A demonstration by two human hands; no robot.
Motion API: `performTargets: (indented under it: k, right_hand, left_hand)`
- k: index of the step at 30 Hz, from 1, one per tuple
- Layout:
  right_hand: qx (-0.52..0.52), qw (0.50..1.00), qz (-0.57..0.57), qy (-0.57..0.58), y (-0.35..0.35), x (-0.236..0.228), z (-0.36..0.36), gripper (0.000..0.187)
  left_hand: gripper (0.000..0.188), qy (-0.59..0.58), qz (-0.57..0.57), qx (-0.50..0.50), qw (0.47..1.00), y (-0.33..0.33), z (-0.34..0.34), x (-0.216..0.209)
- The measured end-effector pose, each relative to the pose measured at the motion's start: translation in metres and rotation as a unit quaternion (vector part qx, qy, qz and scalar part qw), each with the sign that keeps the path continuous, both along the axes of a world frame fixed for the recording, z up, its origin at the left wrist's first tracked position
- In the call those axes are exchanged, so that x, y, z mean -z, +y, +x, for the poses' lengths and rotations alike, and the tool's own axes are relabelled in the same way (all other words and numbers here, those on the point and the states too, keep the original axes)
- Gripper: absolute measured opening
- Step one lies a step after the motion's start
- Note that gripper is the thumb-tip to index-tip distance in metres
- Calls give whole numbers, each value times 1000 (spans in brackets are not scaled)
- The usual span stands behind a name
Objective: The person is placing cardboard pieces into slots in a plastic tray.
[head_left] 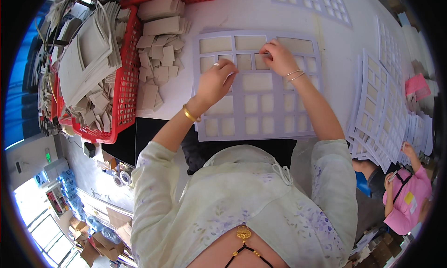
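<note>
A pale lavender board sheet (238,93) with several rectangular windows lies on the table before me, and beige shows through the windows. It seems to rest on one or more like sheets. My left hand (217,81), a gold bangle at its wrist, is over the sheet's upper left part, thumb and fingers drawn together near a window edge. My right hand (280,59), with thin bangles, bends over the upper middle, its fingertips closed at a small window. Whatever lies between the fingertips of either hand is too small or hidden to make out.
At the left a red plastic basket (125,88) holds grey cardboard offcuts (93,58). Small cardboard pieces (160,58) lie loose beside it. Stacked windowed sheets (372,98) are at the right, another sheet (321,2) at the far edge. A person in pink (409,198) works at the right.
</note>
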State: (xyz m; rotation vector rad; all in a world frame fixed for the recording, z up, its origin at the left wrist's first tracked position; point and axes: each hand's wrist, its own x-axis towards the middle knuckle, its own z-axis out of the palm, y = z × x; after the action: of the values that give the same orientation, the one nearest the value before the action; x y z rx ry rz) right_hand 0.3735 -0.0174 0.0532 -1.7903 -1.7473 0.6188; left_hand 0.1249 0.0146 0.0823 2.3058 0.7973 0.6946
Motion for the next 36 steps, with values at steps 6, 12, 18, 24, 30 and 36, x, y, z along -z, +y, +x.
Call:
performTargets:
  k: [6,12,18,24,30,36]
  right_hand:
    - [-6,987,77,-140,-9,3,-16,4]
    - [-11,976,82,-202,-10,3,-8,4]
    - [-26,977,24,-209,-2,-2,-7,3]
    - [-70,940,84,-324,18,-30,-53,5]
    - [-125,975,68,-172,18,-41,-128,5]
    - [-155,980,65,-104,14,-32,-155,6]
  left_hand:
    - [14,-44,-29,-155,986,-34,-77,-3]
    - [13,27,25,-324,945,-37,-160,14]
    - [33,179,71,-452,871,-12,-217,35]
    - [57,278,128,-451,838,-2,-203,52]
    - [61,235,91,-486,837,8,-193,59]
    - [48,168,56,-476,862,13,-204,63]
